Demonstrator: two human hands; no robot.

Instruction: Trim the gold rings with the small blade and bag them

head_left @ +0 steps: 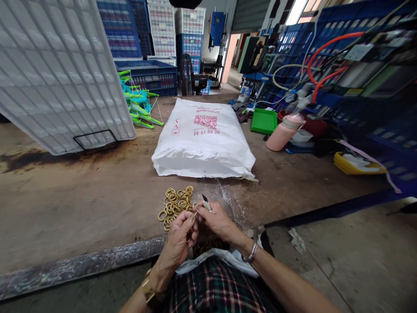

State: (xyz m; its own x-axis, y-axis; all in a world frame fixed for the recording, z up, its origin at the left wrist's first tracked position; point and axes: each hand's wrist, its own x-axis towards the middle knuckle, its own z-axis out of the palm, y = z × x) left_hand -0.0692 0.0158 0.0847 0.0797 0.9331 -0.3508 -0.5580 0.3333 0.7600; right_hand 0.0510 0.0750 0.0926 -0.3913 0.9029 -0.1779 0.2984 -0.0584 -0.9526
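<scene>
Red-and-green plaid clothing [217, 294] lies nearest my camera, and both forearms reach past it, converging at the near edge of the workbench [91, 189]. From my remote seat I see the left hand [180, 237], below a gold-toned watch [148, 287], curled with thumb and forefinger pinched on a brass-coloured ring [195, 213]; fingertips hide most of it, so I cannot tell how it faces. Meeting it, the right hand [218, 218], its wrist in a silvery bracelet [252, 251], angles inward and grips a small knife [206, 204], whose dark tip points away from the body and slightly left, its long axis slanting back toward the palm. Just beyond the fingers, I have a loose heap of rings [177, 203], lying at mixed angles. Farther on, a white woven sack [202, 138] lies flat, with a pink bottle [282, 134] to its right; behind everything stand stacked blue crates [119, 25].
</scene>
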